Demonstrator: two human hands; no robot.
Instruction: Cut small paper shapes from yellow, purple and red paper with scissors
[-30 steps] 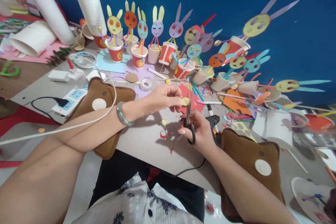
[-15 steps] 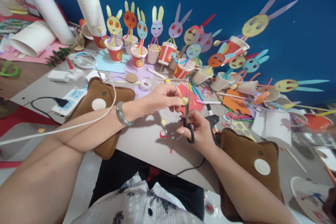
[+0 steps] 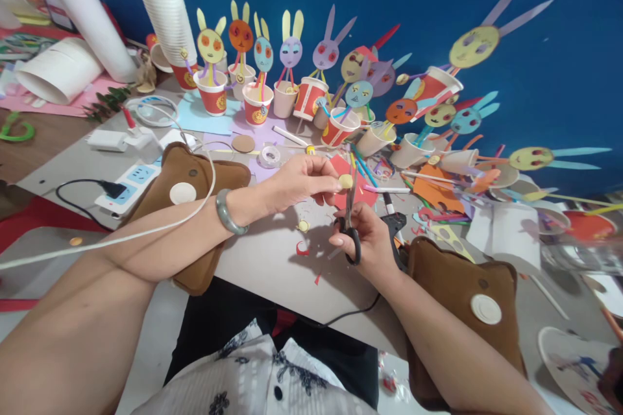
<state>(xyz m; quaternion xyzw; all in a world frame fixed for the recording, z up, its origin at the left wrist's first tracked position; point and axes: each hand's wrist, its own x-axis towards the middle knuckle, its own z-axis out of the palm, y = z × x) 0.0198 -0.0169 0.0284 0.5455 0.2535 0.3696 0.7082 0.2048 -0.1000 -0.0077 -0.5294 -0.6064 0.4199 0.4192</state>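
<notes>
A small round piece of yellow paper (image 3: 345,181) is pinched between the thumb and fingers of my left hand (image 3: 311,180). Black-handled scissors (image 3: 354,248) are in my right hand (image 3: 370,238), with their blades pointing up and slightly parted at the edge of the paper. Below my hands, a small yellow paper circle (image 3: 303,225) and a curled red scrap (image 3: 302,249) lie on the grey table (image 3: 277,272). Behind the blades rests a sheet of red paper (image 3: 364,189).
Paper rabbit figures in cups (image 3: 213,94) line the blue wall. Brown cushion-like warmers (image 3: 462,331) lie at both sides. A power strip (image 3: 130,189), a white cable (image 3: 121,240), a tape roll (image 3: 269,155) and a black glue gun (image 3: 395,225) are also around me.
My left hand and the yellow paper have shifted slightly right and up. The scissor blades lean a little more to the right.
</notes>
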